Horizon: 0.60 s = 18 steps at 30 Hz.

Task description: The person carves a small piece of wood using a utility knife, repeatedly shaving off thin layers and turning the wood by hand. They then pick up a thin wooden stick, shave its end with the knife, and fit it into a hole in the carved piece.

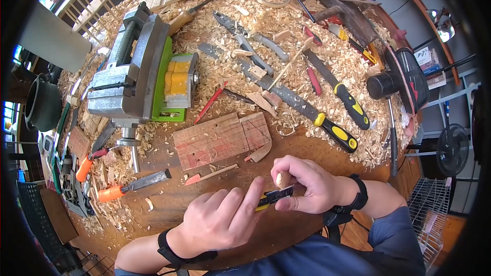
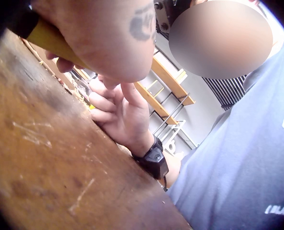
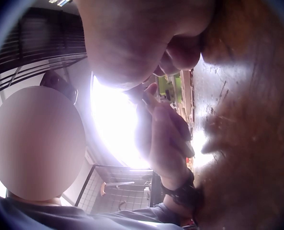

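Note:
In the head view my left hand (image 1: 222, 220) grips a yellow-and-black utility knife (image 1: 279, 194), its index finger lying along the top. The knife's yellow handle (image 2: 53, 45) shows under that hand in the left wrist view. Facing it, my right hand (image 1: 312, 184) pinches a small pale piece of wood (image 1: 280, 179); its lower part is hidden by the fingers. The knife's front end lies right at this piece, close to the right thumb. Both hands are near the front of the wooden table (image 1: 179, 204).
Beyond the hands lie a reddish board (image 1: 209, 143) and a thin stick (image 1: 217, 174). A vise (image 1: 128, 71) stands at left, with an orange-handled chisel (image 1: 135, 186) before it. Yellow-and-black handled saws (image 1: 335, 133), a red pencil (image 1: 209, 103) and wood shavings (image 1: 337, 61) spread behind.

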### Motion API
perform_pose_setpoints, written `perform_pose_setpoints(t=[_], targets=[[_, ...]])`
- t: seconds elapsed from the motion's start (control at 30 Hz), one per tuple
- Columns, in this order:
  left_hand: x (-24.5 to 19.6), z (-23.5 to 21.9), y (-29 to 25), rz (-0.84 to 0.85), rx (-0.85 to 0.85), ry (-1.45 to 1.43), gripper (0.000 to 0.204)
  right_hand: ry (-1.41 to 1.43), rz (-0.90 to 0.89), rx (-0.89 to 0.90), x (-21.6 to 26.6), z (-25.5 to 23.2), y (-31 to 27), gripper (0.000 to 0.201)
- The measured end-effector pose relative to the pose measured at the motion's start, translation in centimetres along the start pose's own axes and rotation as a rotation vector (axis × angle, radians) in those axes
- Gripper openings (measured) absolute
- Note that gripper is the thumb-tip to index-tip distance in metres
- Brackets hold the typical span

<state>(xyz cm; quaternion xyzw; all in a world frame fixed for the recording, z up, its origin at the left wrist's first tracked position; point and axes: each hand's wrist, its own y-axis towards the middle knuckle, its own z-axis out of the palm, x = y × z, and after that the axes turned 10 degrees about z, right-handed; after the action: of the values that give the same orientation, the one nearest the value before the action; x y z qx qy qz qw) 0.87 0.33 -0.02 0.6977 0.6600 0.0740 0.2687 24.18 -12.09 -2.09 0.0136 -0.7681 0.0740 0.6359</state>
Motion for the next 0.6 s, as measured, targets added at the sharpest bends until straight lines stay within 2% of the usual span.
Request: perform_pose_setpoints(t=[0.33, 0.43, 0.5, 0.6], targets=[[0.05, -0.06, -0.15, 0.015, 0.004, 0.022, 0.062, -0.047, 0.017, -0.012, 0.26, -0.08, 0.02, 0.049], [0.15, -0.11, -0.1, -0.029, -0.029, 0.03, 0.064, -0.125, -0.051, 0.007, 0.02, -0.16, 0.02, 0.05], [0.17, -0.31, -0.02, -0.04, -0.027, 0.038, 0.066, 0.102, 0.151, 0.021, 0.35, -0.02, -0.09, 0.053], [0.2, -0.41, 0.12, -0.011, -0.012, 0.005, 0.065, 0.111, 0.076, 0.012, 0.33, 0.14, 0.18, 0.057]])
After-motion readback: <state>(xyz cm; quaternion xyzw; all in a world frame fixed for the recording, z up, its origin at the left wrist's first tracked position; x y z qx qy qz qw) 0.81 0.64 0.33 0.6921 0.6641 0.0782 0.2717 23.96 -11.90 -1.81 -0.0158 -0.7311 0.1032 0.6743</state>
